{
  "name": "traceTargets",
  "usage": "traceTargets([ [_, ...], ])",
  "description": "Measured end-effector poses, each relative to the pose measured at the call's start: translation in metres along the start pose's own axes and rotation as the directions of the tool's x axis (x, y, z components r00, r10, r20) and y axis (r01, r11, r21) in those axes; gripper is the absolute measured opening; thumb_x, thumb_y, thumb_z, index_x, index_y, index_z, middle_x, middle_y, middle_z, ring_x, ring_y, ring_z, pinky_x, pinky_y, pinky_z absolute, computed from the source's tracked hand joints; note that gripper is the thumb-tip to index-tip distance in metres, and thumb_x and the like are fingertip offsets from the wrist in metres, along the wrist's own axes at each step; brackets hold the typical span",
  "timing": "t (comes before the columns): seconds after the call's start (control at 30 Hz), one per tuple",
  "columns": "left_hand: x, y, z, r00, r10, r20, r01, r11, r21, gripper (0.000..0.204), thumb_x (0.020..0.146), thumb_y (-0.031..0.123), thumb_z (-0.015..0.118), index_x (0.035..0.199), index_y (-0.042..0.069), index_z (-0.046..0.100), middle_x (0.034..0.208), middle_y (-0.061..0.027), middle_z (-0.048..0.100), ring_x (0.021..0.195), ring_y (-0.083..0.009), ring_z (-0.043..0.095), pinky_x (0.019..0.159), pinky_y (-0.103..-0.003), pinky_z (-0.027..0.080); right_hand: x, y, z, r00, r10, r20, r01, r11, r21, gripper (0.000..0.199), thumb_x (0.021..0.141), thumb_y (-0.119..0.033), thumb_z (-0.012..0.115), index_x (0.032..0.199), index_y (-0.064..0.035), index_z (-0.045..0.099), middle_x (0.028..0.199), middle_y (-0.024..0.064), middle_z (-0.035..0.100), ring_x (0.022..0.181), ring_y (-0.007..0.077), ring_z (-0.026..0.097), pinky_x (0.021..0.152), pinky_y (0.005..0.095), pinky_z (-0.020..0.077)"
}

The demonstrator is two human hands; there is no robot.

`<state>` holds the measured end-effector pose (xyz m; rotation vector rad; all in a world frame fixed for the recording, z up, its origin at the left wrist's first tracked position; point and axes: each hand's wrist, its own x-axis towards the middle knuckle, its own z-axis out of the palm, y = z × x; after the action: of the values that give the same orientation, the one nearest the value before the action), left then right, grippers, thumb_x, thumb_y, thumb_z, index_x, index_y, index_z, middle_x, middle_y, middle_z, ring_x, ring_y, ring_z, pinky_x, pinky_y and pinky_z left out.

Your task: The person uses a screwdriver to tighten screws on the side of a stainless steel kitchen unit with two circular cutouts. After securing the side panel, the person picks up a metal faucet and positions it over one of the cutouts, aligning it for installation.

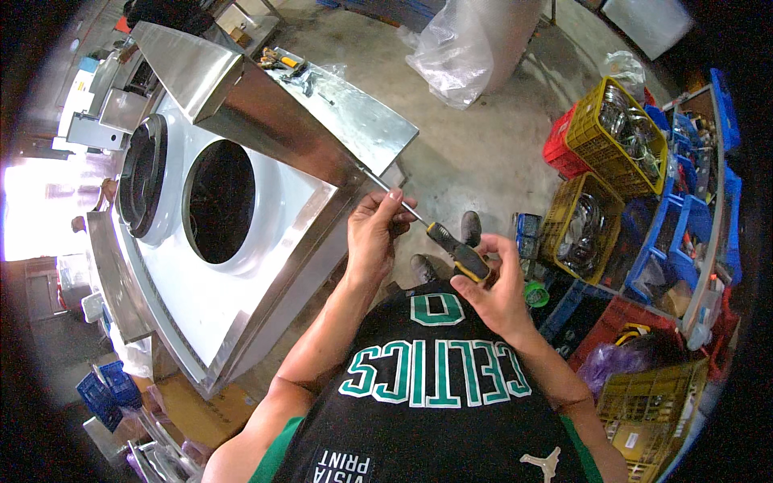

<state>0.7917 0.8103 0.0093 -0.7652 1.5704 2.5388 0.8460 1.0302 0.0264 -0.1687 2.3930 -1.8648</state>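
My right hand (495, 286) grips the black and yellow handle of a screwdriver (455, 252). The thin metal shaft runs up and left, and my left hand (374, 229) pinches it near its middle. The tip points at the steel edge of a large stove body (266, 241), a white-topped unit with two round openings (219, 201) and a raised stainless back panel (193, 68). Both hands are in front of my chest, just right of the stove's corner.
Yellow (616, 129), red (560, 145) and blue (684, 233) crates with metal parts stand on the right. A plastic-wrapped cylinder (475, 44) stands at the back. Tools lie on a steel sheet (354, 113) behind the stove. Blue crates (109, 390) and cardboard sit lower left. My shoes (471, 228) are on the concrete floor.
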Motion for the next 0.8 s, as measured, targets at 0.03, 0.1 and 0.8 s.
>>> traceTargets([
  [0.03, 0.002, -0.002, 0.0, 1.0, 0.012, -0.019, -0.012, 1.0, 0.012, 0.026, 0.098, 0.029, 0.07, 0.105, 0.005, 0.06, 0.094, -0.0092, 0.071, 0.078, -0.0131, 0.067, 0.07, -0.024, 0.051, -0.002, -0.002, -0.001, 0.999, -0.045, 0.009, 0.045, 0.994, -0.104, 0.041, 0.092, -0.032, 0.076, 0.112, -0.0026, 0.057, 0.104, 0.0127, 0.062, 0.079, 0.0225, 0.063, 0.067, 0.0369, 0.0525],
  [0.1, 0.004, -0.006, 0.001, 0.999, 0.016, -0.052, -0.015, 1.0, 0.018, 0.027, 0.097, 0.03, 0.07, 0.103, 0.006, 0.059, 0.09, -0.0078, 0.07, 0.077, -0.0129, 0.066, 0.07, -0.025, 0.051, -0.005, -0.002, 0.001, 0.991, -0.133, 0.023, 0.134, 0.944, -0.302, 0.038, 0.093, -0.03, 0.075, 0.112, -0.0028, 0.057, 0.102, 0.0134, 0.062, 0.082, 0.0238, 0.063, 0.071, 0.0382, 0.0521],
  [0.8, 0.005, 0.009, 0.008, 0.998, 0.012, -0.054, -0.007, 0.995, 0.095, 0.025, 0.1, 0.026, 0.066, 0.098, 0.003, 0.057, 0.088, -0.0105, 0.071, 0.071, -0.0135, 0.067, 0.065, -0.026, 0.054, 0.008, -0.005, 0.004, 0.997, 0.023, 0.07, -0.013, 0.992, -0.129, 0.035, 0.106, -0.033, 0.051, 0.108, 0.0007, 0.059, 0.075, 0.0101, 0.062, 0.061, 0.0175, 0.061, 0.057, 0.0315, 0.049],
])
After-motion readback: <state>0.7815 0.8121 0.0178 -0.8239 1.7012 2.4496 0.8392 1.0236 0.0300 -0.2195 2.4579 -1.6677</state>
